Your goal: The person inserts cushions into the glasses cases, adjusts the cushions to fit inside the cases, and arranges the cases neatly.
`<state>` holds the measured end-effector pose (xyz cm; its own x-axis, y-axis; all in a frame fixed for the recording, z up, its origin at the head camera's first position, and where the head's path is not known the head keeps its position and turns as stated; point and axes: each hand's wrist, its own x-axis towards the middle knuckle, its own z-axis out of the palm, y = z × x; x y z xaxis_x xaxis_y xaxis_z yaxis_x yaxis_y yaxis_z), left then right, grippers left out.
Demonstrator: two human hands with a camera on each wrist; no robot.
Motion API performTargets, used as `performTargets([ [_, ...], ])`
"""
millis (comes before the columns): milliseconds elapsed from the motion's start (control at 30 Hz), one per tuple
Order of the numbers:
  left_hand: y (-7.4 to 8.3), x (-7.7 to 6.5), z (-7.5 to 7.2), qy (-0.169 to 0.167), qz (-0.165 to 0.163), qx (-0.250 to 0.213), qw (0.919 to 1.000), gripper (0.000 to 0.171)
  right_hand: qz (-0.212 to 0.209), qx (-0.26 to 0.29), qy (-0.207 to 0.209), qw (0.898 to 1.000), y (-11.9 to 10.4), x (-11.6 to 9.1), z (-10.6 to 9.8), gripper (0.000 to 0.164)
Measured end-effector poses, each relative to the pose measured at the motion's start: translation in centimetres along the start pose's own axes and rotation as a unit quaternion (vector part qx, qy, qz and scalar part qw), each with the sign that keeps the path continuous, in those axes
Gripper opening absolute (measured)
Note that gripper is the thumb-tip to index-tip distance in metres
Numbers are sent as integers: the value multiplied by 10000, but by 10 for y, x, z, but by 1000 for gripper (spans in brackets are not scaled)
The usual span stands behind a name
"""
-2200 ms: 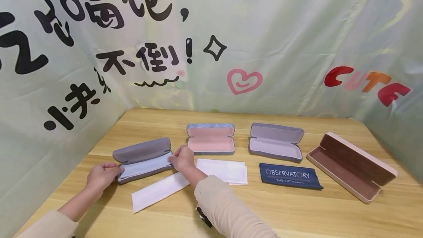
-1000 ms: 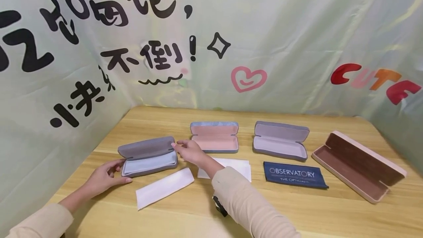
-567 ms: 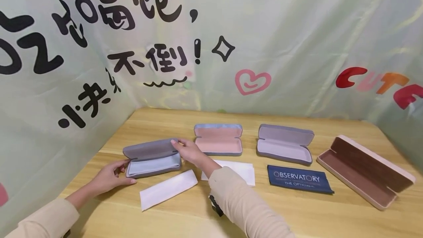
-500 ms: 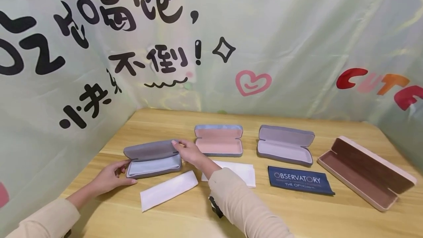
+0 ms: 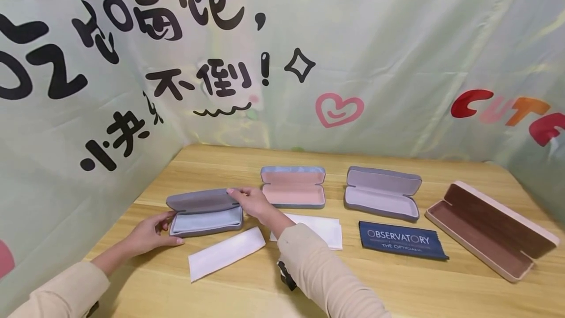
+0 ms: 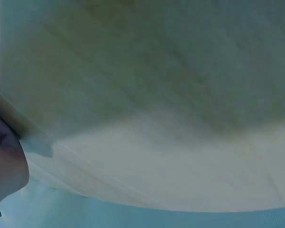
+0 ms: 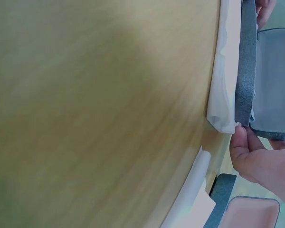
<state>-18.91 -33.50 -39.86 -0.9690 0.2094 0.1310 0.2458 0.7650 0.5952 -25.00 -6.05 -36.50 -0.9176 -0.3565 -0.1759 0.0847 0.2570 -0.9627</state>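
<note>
In the head view, a grey-purple glasses case (image 5: 205,233) stands with its lid (image 5: 200,201) raised, at the left of the table. A folded pale blue cloth (image 5: 207,220) lies inside its base. My left hand (image 5: 147,236) holds the case's left end, thumb at the front, fingers at the side. My right hand (image 5: 256,203) pinches the lid's right corner, thumb on the inner face. In the right wrist view the right hand (image 7: 261,156) is at the end of the case. Only part of the left hand (image 6: 7,164) shows in the left wrist view.
A white folded cloth (image 5: 227,253) lies before the case, another white cloth (image 5: 324,232) partly behind the right forearm. Further right are a navy cloth (image 5: 401,240), a pink-lined case (image 5: 293,194), a lilac-lined case (image 5: 381,202) and a brown-lined case (image 5: 481,242), all with lids up.
Both hands have left the blue cloth's ends; the left now holds the case end, the right its lid. The lid has tipped slightly forward. The head view has shifted a little.
</note>
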Motion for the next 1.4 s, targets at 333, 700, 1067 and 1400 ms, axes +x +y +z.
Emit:
performTargets([
  [333, 1, 0, -1, 35, -192, -43, 9998, 72, -4, 17, -69, 10000, 0, -1, -2, 50],
  [700, 1, -2, 1, 277, -183, 243, 9992, 62, -257, -67, -325, 9991, -2, -5, -8, 47],
  [1067, -2, 0, 2, 345, -69, 209, 9992, 49, -618, -149, -683, 9956, 1, -4, -15, 32],
  [1400, -3, -2, 1, 347, 14, 96, 9993, 43, -737, -204, -815, 9937, 1, -5, -16, 27],
])
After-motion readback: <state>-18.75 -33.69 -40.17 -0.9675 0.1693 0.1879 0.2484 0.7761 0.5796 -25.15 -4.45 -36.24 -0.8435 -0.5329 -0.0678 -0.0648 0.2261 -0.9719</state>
